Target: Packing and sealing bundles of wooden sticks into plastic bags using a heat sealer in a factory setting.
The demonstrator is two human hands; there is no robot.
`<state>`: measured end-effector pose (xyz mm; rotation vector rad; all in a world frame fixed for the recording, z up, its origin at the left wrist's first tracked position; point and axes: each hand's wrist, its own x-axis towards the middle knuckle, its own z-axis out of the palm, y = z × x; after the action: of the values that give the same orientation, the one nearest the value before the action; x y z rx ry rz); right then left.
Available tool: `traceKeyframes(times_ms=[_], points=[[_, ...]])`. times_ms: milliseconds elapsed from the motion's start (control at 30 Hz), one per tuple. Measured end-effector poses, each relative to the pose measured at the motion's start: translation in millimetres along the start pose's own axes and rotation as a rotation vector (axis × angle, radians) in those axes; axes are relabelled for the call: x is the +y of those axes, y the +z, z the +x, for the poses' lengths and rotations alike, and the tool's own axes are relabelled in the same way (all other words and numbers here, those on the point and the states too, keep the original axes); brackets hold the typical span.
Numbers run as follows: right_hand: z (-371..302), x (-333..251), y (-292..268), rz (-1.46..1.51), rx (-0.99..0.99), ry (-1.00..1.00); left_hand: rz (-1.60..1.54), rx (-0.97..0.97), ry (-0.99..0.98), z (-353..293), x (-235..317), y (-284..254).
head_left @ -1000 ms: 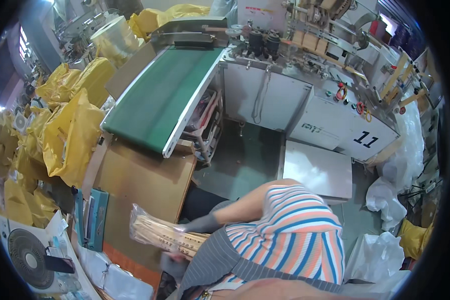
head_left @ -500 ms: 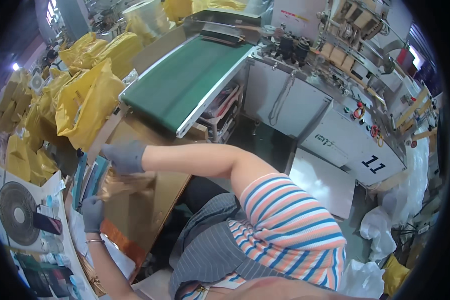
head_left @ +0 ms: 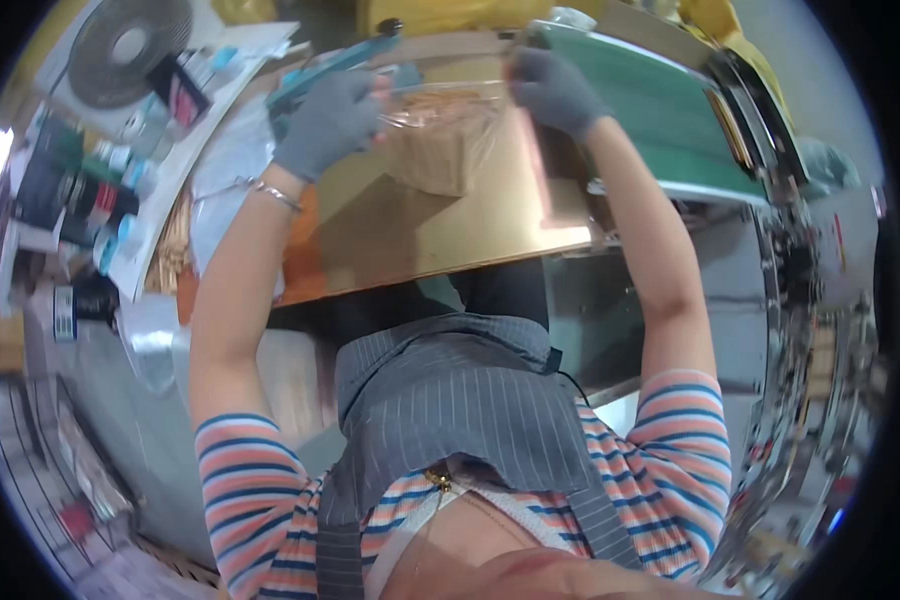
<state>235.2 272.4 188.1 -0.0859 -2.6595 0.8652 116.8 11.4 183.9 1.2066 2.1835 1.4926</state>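
A clear plastic bag [head_left: 438, 150] with tan-brown contents hangs between my two hands over the worktop; what the contents are is too blurred to tell. My left hand [head_left: 332, 125], in a grey glove with bare fingertips, pinches the bag's upper left corner. At the upper right corner, my right hand [head_left: 560, 92], gloved alike, has its fingers closed on the bag's edge. Just beyond my left hand lies a long teal device [head_left: 335, 68], partly covered by that hand.
The brown worktop [head_left: 490, 235] spreads in front of my body. Right of it runs a green conveyor belt [head_left: 650, 110]. On the left, a white shelf [head_left: 198, 130] bears a fan [head_left: 130, 45], a phone [head_left: 178, 90] and bottles. Yellow wrapped bundles [head_left: 450, 14] lie at the back.
My view has swung round to face the worktop squarely. My right hand, earlier reaching across beside the teal device, is now apart from the left, with the bag stretched between them.
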Motion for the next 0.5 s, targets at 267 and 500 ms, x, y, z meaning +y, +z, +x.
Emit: traceKeyframes(times_ms=[267,500], points=[[4.4,-62.2,44.4,-0.175,0.092,-0.579,-0.277,0.118,-0.081,-38.1,59.8,-17.5],[64.4,-40.8,103.5,0.29,-0.187,-0.053,-0.231,0.054,-0.123,-38.4,-65.4,14.5]])
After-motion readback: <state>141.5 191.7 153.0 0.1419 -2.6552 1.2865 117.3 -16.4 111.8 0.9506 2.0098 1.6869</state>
